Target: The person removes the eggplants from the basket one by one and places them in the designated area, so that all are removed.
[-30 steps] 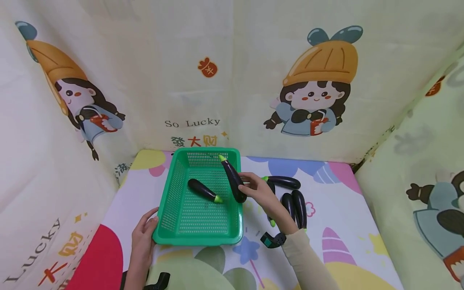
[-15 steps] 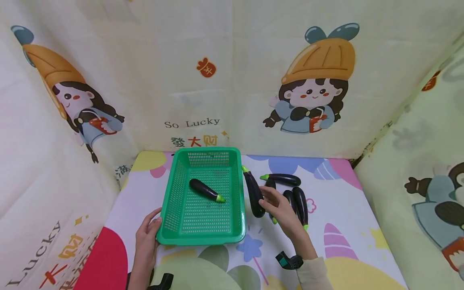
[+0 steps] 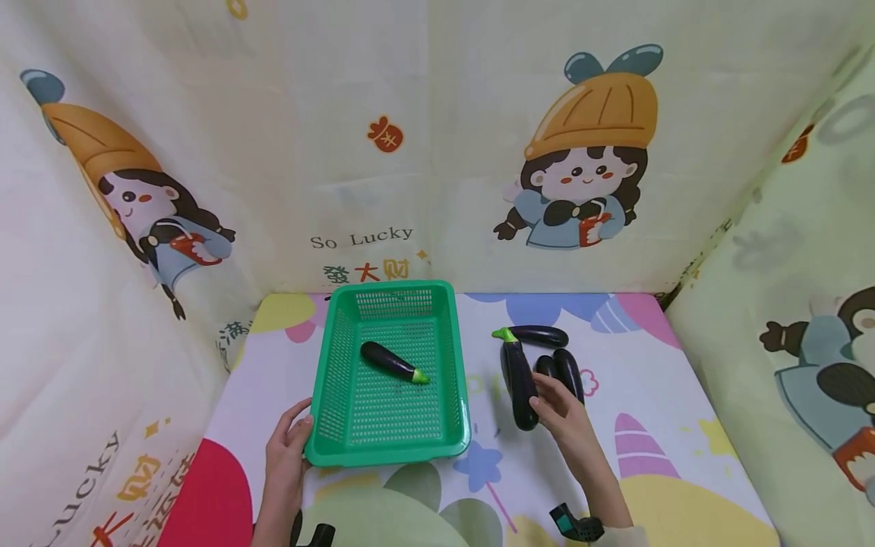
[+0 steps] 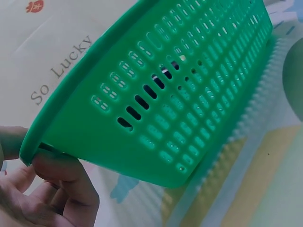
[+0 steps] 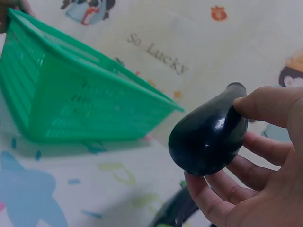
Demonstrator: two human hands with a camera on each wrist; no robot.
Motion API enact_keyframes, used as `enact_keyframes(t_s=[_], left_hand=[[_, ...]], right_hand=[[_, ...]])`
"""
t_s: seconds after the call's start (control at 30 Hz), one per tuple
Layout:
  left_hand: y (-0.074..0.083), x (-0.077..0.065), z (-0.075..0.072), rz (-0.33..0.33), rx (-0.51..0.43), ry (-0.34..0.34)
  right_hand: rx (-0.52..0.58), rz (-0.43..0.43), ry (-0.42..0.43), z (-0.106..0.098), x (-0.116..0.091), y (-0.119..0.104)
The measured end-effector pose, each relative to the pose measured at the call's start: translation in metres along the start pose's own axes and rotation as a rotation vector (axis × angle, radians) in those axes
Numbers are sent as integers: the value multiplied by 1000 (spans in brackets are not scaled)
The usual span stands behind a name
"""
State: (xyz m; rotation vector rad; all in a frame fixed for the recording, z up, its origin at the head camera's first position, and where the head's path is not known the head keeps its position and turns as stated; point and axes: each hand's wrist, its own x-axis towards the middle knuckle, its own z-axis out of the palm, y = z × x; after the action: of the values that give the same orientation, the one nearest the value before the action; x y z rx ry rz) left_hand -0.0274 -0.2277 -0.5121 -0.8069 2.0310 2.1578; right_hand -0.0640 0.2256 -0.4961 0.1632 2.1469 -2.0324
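Note:
A green plastic basket (image 3: 462,380) stands on the table, with one dark eggplant (image 3: 386,359) lying inside. My left hand (image 3: 282,452) pinches the basket's left rim; in the left wrist view, a finger and thumb sit on either side of that edge. To the right of the basket, my right hand (image 3: 566,418) holds another eggplant (image 3: 522,387) between thumb and fingers, its green stem pointing away. Seen from the right wrist, this eggplant's (image 5: 208,137) rounded end faces the camera, raised above the table. It partly covers one of the loose eggplants below.
Beyond the held eggplant another eggplant (image 3: 543,336) lies crosswise. A pair of eggplants (image 3: 570,374) rests side by side near my right fingers, partly hidden by the hand. A printed cloth (image 3: 472,251) hangs behind the table and on both sides.
My right hand has carried its eggplant from over the basket's right side, rightward and nearer me, to above the loose eggplants. The left hand keeps its grip on the rim.

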Motion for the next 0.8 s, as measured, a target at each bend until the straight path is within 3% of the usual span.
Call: enact_keyframes(t_s=[0.3, 0.8], left_hand=[[3, -1, -2, -26, 43, 0], [2, 1, 0, -3, 42, 4]], right_hand=[[64, 61, 146, -22, -13, 8], [278, 8, 216, -61, -36, 24]])
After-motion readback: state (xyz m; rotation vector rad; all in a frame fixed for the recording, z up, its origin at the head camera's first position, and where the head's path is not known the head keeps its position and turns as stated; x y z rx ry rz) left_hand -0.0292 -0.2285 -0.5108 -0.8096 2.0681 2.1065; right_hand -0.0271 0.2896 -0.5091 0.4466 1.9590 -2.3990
